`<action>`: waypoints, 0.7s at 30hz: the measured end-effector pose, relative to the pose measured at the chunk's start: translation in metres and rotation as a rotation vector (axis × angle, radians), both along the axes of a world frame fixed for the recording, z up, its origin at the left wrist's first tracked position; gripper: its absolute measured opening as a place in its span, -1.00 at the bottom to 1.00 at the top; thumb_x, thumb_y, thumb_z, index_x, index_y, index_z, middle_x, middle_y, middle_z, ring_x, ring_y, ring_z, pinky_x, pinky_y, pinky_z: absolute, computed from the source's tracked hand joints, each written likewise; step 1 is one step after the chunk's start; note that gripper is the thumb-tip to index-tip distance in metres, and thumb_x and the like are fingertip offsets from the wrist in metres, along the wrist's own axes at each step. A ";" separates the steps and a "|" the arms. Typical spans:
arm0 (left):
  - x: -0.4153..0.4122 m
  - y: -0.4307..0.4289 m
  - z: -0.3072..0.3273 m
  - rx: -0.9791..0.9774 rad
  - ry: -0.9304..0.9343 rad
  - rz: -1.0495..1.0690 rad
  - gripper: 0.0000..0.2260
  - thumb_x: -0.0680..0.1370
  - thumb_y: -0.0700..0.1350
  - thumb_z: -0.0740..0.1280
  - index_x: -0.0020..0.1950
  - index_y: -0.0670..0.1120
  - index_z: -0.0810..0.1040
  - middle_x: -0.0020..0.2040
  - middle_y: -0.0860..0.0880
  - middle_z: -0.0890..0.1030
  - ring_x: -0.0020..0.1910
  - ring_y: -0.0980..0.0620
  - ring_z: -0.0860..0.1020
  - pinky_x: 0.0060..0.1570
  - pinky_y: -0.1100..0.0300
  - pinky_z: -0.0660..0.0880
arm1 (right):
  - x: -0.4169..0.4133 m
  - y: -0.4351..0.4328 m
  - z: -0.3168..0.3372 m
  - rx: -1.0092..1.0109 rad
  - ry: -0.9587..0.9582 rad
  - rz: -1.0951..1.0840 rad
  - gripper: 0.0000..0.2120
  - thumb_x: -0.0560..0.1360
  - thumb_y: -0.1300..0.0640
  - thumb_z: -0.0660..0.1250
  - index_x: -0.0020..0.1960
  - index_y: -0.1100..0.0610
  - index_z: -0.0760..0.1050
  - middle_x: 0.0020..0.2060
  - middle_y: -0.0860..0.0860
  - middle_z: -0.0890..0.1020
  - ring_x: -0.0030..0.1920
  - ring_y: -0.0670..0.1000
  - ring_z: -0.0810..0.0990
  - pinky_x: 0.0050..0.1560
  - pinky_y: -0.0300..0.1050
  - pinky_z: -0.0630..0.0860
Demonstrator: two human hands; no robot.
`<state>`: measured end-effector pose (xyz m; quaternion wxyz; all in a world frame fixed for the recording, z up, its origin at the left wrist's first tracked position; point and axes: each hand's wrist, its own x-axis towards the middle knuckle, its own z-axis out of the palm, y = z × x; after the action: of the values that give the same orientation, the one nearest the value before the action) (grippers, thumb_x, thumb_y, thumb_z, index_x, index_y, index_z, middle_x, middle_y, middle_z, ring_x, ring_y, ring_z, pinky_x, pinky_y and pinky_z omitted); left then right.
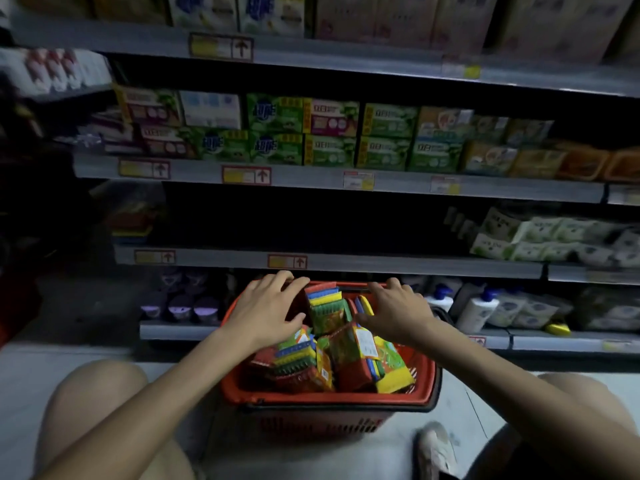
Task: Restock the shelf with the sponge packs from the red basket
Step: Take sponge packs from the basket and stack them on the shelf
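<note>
Head view: upright sponge pack (327, 308) between left hand (268, 308), right hand (394, 311).

Both hands reach into the red basket (325, 398) on the floor: left hand (268, 306) and right hand (394, 311) flank an upright sponge pack (327, 308), fingers spread. The shelf (329, 263) beyond is dark.

red basket (325, 398); striped multicolour sponge packs (329, 308); seemingly grey shelf (346, 263)
</note>
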<state>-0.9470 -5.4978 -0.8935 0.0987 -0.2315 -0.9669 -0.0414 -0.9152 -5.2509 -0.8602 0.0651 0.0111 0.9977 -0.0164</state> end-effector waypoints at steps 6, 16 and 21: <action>-0.036 0.015 0.003 -0.063 0.028 -0.007 -0.35 0.62 0.23 0.18 0.65 0.09 0.06 0.51 -0.01 0.31 0.48 -0.05 0.33 0.38 0.03 0.32 | -0.026 0.010 -0.009 -0.074 -0.112 0.005 -0.18 0.50 -0.41 0.26 0.60 0.01 0.19 0.47 0.15 0.38 0.43 0.21 0.42 0.32 0.09 0.47; -0.094 0.029 -0.059 -0.119 -0.114 0.037 -0.25 0.58 0.34 0.19 0.66 0.07 -0.01 0.51 -0.04 0.30 0.44 -0.08 0.37 0.32 0.00 0.39 | -0.054 0.009 -0.060 -0.129 -0.465 0.002 -0.14 0.47 -0.46 0.24 0.56 0.05 0.19 0.42 0.23 0.39 0.38 0.26 0.45 0.34 0.09 0.45; -0.113 0.053 -0.086 -0.054 -0.187 0.050 -0.22 0.56 0.37 0.20 0.65 0.08 -0.01 0.55 -0.01 0.23 0.47 -0.07 0.34 0.34 -0.04 0.35 | -0.063 0.003 -0.080 -0.130 -0.449 -0.030 -0.06 0.38 -0.57 0.21 0.52 0.03 0.16 0.37 0.18 0.37 0.29 0.24 0.52 0.25 0.12 0.53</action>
<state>-1.0605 -5.4447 -0.9793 0.0029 -0.2049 -0.9782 -0.0342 -0.9781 -5.2479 -0.9400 0.2855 0.0253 0.9548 -0.0786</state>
